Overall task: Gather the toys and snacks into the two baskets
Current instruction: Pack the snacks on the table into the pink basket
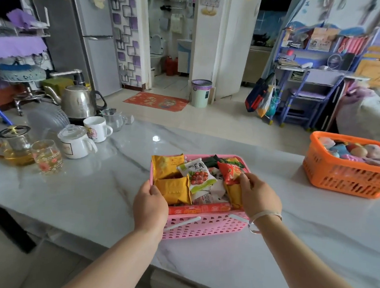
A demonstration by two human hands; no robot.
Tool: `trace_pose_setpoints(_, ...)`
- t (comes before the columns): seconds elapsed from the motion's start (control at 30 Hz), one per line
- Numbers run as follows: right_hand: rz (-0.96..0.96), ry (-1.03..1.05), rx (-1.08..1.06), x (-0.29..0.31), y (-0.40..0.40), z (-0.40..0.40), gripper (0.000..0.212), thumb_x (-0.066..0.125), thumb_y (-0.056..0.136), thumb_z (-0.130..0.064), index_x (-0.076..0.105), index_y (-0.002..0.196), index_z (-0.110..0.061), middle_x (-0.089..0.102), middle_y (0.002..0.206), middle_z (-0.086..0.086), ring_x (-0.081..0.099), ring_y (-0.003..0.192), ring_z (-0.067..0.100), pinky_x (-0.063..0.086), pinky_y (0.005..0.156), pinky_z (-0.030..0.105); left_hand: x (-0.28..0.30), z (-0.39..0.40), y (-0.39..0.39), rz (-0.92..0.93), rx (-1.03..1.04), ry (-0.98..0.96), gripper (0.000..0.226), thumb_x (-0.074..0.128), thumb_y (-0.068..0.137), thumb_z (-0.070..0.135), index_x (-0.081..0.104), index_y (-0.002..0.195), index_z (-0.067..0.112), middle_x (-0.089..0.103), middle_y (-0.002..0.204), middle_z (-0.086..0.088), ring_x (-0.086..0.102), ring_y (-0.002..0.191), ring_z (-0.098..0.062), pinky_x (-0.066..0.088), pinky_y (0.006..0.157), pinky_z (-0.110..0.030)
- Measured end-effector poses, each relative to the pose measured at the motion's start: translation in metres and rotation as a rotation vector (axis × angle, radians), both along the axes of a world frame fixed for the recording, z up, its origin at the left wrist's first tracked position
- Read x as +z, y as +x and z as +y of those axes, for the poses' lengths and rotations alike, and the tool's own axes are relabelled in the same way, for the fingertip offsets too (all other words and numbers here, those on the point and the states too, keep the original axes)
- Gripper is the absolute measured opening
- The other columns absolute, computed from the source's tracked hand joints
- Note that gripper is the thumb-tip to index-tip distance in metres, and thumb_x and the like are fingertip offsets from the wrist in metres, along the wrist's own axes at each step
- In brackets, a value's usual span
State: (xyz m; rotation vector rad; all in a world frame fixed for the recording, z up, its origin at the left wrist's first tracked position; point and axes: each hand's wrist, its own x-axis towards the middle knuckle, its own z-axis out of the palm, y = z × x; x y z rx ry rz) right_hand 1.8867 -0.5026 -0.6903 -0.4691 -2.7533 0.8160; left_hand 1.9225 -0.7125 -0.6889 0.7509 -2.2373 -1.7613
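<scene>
orange basket (341,178): right side cut off at 3 o'clock
pink basket (203,226): near corners hidden behind both wrists
toys (363,151): too blurred to identify

Both forearms are bare from the bottom edge of the picture up to the hands, with no sleeve in sight. The left hand (150,205) wears no ring, watch or band. The right hand (258,198) has thin silver bangles (264,216) round its wrist, looped more than once, one strand hanging lower. The nails are short and unpainted.
</scene>
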Motion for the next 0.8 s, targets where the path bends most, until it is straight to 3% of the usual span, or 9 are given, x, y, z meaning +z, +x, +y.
trace_pose_setpoints(0.13,-0.001,0.010,-0.111,0.003,0.035,0.046,0.043,0.026,0.095,-0.053,0.055,0.121,-0.036,0.065,0.108,0.006,0.058,0.086,0.025,0.049,0.074,0.032,-0.001,0.041,0.007,-0.011,-0.098,0.009,0.040,0.028,0.106,0.028,0.056,0.133,0.017,0.066,0.111,-0.012,0.067,0.093,-0.029,0.057,0.071,-0.040)
trace_pose_setpoints(0.2,0.004,0.009,-0.171,0.007,0.053,0.071,0.045,0.024,0.094,-0.056,0.054,0.123,-0.037,0.065,0.108,0.005,0.060,0.090,0.025,0.052,0.078,0.036,0.000,0.067,0.011,-0.012,-0.149,0.023,0.040,0.028,0.106,0.026,0.056,0.133,0.016,0.066,0.115,-0.013,0.066,0.099,-0.031,0.058,0.078,-0.043)
trace_pose_setpoints(0.37,-0.019,0.053,-0.324,0.017,0.100,0.152,0.047,0.024,0.094,-0.056,0.053,0.126,-0.037,0.065,0.111,0.003,0.059,0.089,0.025,0.050,0.071,0.031,0.000,0.154,0.025,-0.039,-0.282,0.060,0.041,0.028,0.105,0.026,0.056,0.133,0.016,0.065,0.120,-0.013,0.064,0.107,-0.033,0.055,0.092,-0.052)
trace_pose_setpoints(0.57,0.006,0.113,-0.458,0.026,0.137,0.242,0.044,0.029,0.095,-0.053,0.056,0.124,-0.034,0.066,0.111,0.005,0.059,0.093,0.026,0.044,0.068,0.030,0.000,0.251,0.036,-0.028,-0.394,0.059,0.040,0.029,0.106,0.022,0.058,0.130,0.012,0.065,0.120,-0.012,0.062,0.108,-0.031,0.054,0.094,-0.049)
trace_pose_setpoints(0.7,0.017,0.119,-0.521,0.024,0.142,0.299,0.045,0.028,0.094,-0.054,0.057,0.123,-0.036,0.066,0.112,0.005,0.059,0.097,0.029,0.046,0.074,0.033,-0.002,0.311,0.034,-0.039,-0.447,0.042,0.040,0.027,0.106,0.025,0.057,0.130,0.015,0.065,0.119,-0.010,0.064,0.106,-0.029,0.055,0.093,-0.047)
trace_pose_setpoints(0.8,0.026,0.119,-0.524,0.023,0.137,0.333,0.044,0.028,0.094,-0.053,0.057,0.123,-0.035,0.065,0.113,0.004,0.059,0.097,0.028,0.041,0.069,0.030,-0.003,0.346,0.029,-0.042,-0.453,0.038,0.039,0.027,0.107,0.025,0.056,0.131,0.015,0.064,0.120,-0.010,0.063,0.107,-0.028,0.055,0.094,-0.047)
